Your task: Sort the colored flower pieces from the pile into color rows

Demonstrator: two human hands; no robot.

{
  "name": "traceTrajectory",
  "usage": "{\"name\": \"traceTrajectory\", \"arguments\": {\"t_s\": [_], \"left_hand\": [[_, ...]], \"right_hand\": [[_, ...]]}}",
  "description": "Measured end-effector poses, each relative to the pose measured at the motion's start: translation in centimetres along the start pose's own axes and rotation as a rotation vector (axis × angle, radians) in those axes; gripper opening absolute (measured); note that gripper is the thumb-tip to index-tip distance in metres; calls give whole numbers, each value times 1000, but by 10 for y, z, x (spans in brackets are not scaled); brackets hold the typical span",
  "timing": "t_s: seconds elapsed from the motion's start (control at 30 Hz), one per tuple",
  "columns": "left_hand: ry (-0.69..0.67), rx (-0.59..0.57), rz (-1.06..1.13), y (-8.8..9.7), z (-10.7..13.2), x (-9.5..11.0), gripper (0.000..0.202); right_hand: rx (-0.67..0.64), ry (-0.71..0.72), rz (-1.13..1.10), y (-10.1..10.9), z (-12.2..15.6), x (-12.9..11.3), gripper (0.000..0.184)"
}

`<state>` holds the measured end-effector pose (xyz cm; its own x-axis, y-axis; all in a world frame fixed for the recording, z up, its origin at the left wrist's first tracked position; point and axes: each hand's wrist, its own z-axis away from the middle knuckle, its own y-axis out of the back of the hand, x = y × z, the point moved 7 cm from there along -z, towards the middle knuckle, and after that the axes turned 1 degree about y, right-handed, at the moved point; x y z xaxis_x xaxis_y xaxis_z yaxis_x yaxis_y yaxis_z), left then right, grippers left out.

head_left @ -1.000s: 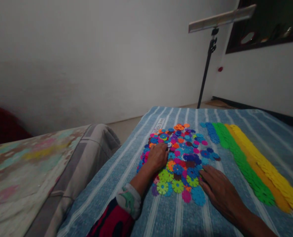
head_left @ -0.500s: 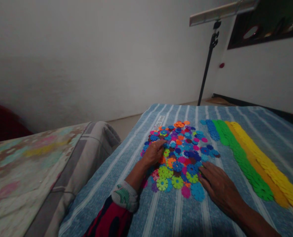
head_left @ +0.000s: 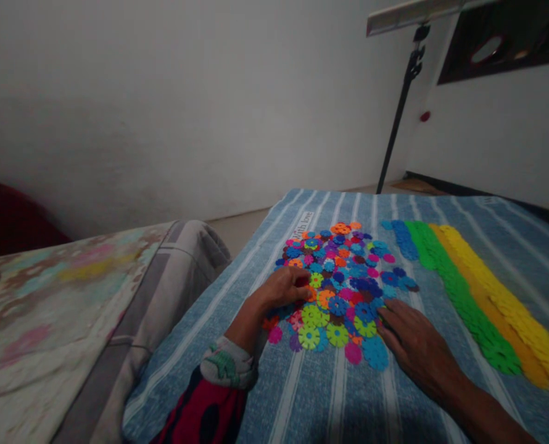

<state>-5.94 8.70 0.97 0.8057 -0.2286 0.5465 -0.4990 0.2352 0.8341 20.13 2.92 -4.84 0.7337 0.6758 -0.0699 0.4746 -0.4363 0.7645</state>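
Observation:
Many flat, notched plastic discs (head_left: 337, 305) lie in a loose, mixed-colour heap on the striped cloth. At its left side is my left hand (head_left: 281, 288), fingers bent and closed towards the thumb, with an orange disc (head_left: 311, 293) right at the tips. Whether that disc is gripped does not show. My right hand (head_left: 408, 333) rests at the heap's right edge, its fingers together and curled down. A sliver of yellow-green shows by its fingertips, but the underside of the hand is hidden. Large lime-green discs (head_left: 309, 333) lie between the hands.
Right of the heap run overlapping rows of discs: a short blue row (head_left: 404, 239), a green row (head_left: 469, 308), an orange row (head_left: 491, 311) and a yellow row (head_left: 501, 299). Blue-and-white striped cloth (head_left: 200, 370) covers the surface. A patterned bed cover (head_left: 61, 308) is at left, a black stand (head_left: 397, 117) behind.
My left hand has drawn back a little, down and left, from the heap's middle, uncovering discs there. My right hand stays at the right edge. The view has shifted slightly.

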Motion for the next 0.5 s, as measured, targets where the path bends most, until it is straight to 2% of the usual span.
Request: {"name": "traceTrajectory", "arguments": {"t_s": [0.07,0.23,0.5], "left_hand": [[-64,-44,-69,-7,-1,10,12],[-155,-23,-139,-18,-1,23,20],[-212,-4,-175,-31,-3,34,19]], "right_hand": [[1,-2,8,2,-2,-1,30],[0,3,23,3,-4,-3,30],[45,8,27,5,-5,-6,29]]}}
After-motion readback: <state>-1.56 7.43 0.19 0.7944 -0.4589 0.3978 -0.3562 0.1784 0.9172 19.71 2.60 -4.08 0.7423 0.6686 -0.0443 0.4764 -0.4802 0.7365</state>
